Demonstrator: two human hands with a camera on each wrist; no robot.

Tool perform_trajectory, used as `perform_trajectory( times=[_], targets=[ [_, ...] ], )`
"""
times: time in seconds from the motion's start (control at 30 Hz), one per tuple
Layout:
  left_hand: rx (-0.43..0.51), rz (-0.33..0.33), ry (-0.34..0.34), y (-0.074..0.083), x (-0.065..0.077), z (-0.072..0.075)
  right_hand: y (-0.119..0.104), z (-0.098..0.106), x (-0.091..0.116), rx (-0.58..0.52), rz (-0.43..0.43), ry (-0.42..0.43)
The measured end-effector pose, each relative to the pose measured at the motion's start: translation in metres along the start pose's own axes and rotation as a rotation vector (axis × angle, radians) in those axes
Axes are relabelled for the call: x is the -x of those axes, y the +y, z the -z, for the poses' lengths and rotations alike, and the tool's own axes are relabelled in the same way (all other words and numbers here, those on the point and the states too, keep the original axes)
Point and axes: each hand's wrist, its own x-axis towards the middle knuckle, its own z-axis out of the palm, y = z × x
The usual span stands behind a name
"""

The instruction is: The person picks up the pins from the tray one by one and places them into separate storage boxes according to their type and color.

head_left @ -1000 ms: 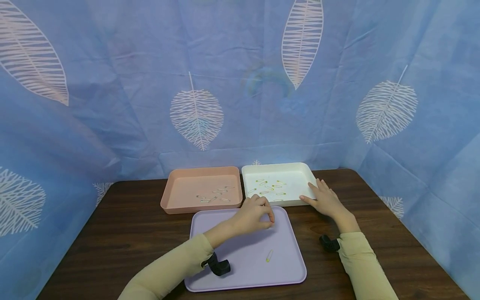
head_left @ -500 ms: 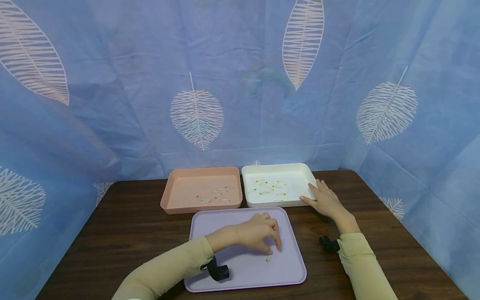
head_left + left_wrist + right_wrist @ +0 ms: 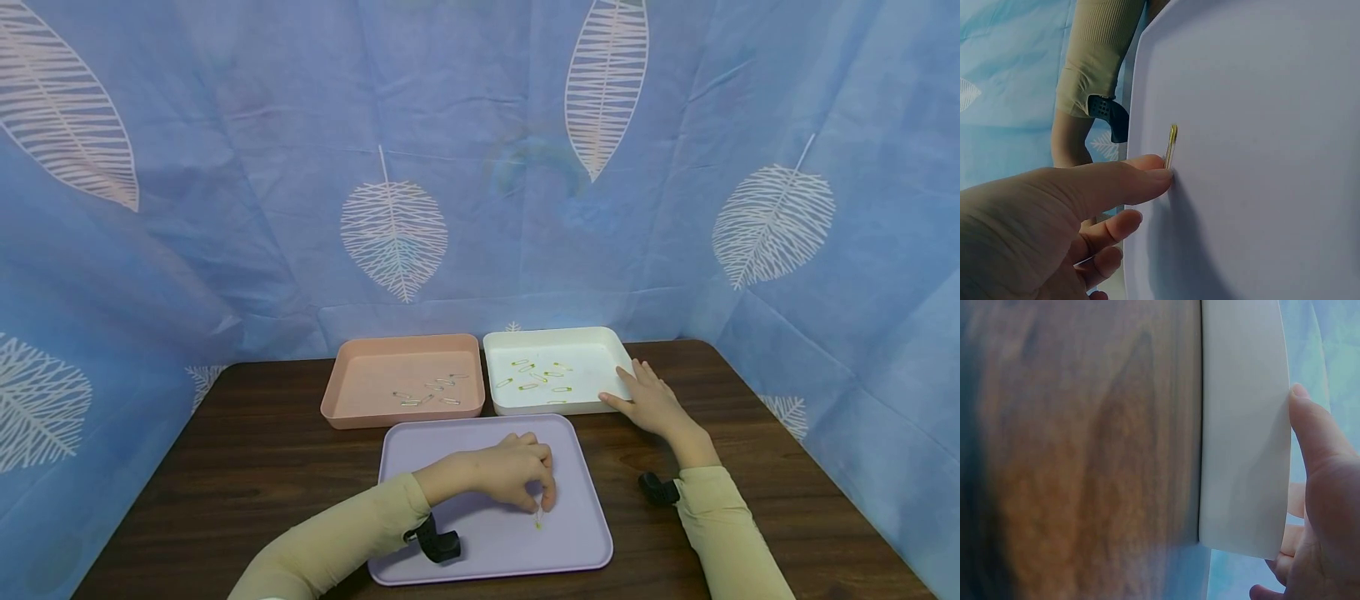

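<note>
My left hand (image 3: pixel 512 473) is over the lavender tray (image 3: pixel 577 546), pinching a safety pin (image 3: pixel 538 523) between thumb and forefinger. In the left wrist view the pin's yellow end (image 3: pixel 1173 132) sticks out past the fingertips, while its other end is hidden by them. At the back right, my right hand (image 3: pixel 656 404) rests on the right edge of the white tray (image 3: pixel 596 358), its fingers spread. The right wrist view has the thumb (image 3: pixel 1313 422) on the tray's rim. Several yellow-ended safety pins (image 3: pixel 552 374) lie inside the white tray.
Left of the white tray stands a pink tray (image 3: pixel 367 371) with several silver safety pins (image 3: pixel 427 399) in it. All three trays are on a dark wooden table (image 3: pixel 262 467). A blue leaf-print cloth (image 3: pixel 480 208) hangs behind and at the sides.
My left hand came down from the lavender tray's far edge, opened thumb and forefinger by the lone safety pin, and now pinches it. The right hand has stayed put.
</note>
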Motion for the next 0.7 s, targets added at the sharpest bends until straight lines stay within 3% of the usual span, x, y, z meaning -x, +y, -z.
perform_trajectory(
  times=[0.53, 0.7],
  targets=[
    [0.047, 0.041, 0.002, 0.0000, -0.0003, -0.0029, 0.0000, 0.0000, 0.0004, -0.002, -0.006, -0.006],
    [0.040, 0.040, 0.043, -0.0025, -0.0008, -0.0015, -0.0007, 0.0009, 0.0003, -0.011, -0.002, -0.008]
  ],
)
